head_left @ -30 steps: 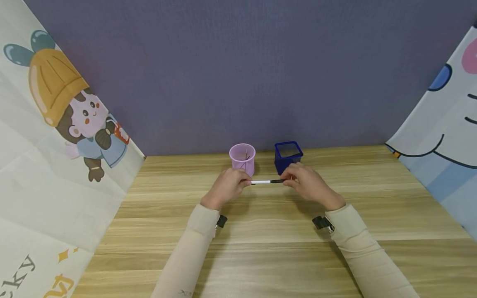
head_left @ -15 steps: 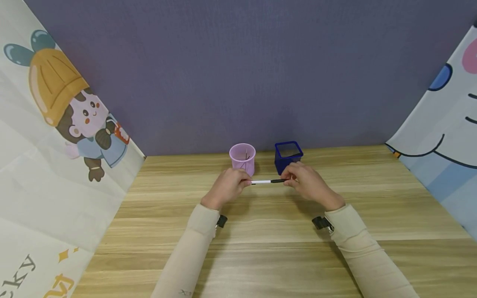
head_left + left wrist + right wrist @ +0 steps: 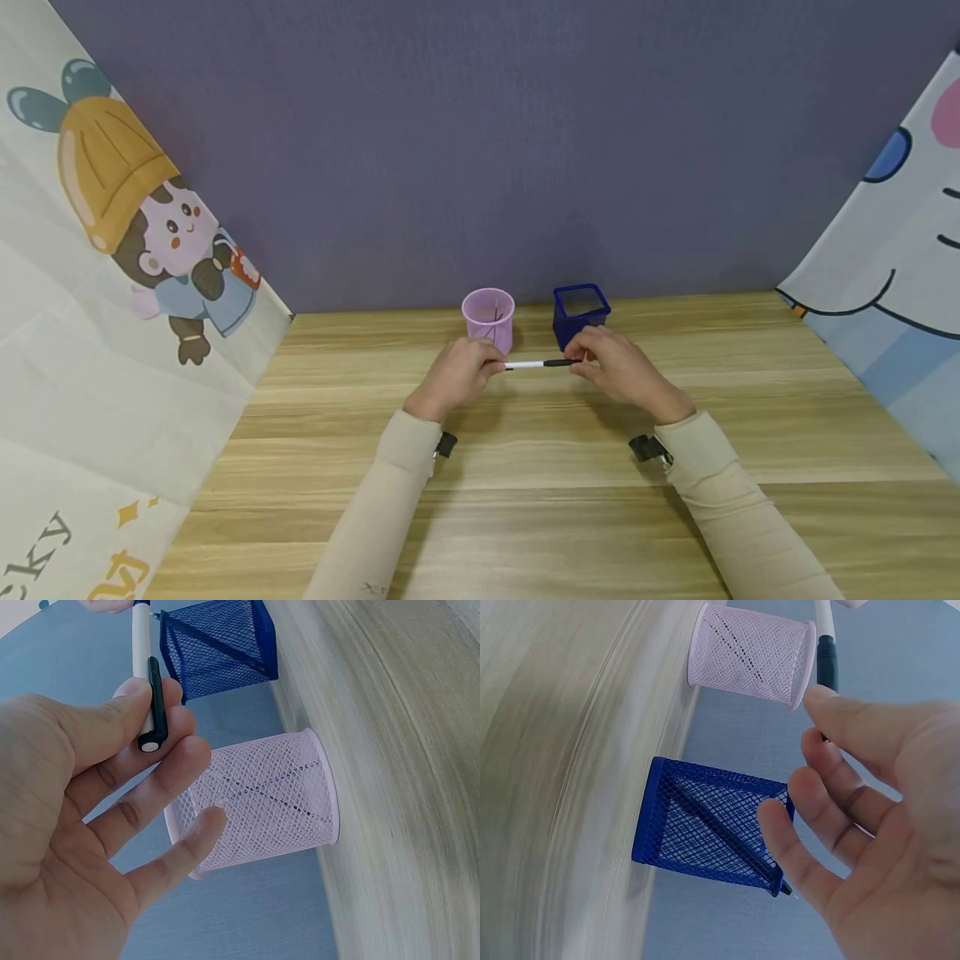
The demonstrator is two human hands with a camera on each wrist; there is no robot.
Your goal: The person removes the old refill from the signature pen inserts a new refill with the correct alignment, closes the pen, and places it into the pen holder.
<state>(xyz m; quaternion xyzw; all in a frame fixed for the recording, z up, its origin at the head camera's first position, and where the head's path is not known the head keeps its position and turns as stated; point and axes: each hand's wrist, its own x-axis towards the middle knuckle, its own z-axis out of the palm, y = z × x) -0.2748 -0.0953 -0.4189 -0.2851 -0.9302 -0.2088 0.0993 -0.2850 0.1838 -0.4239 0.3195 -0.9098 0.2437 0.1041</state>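
Note:
A white pen with a black clip and black grip is held level between both hands above the table. My left hand pinches its clip end between thumb and fingertips; the other fingers spread loosely in the left wrist view. My right hand pinches the black grip near the writing tip. Just behind the left hand stands a pink round mesh pen holder with thin dark sticks inside. Behind the right hand is a blue square mesh pen holder, where a dark pen-like stick leans, its thin tip poking past the rim.
Both holders stand on a wood-grain table near its back edge, in front of a grey-blue panel. White printed sheets with cartoon figures flank the table on the left and right.

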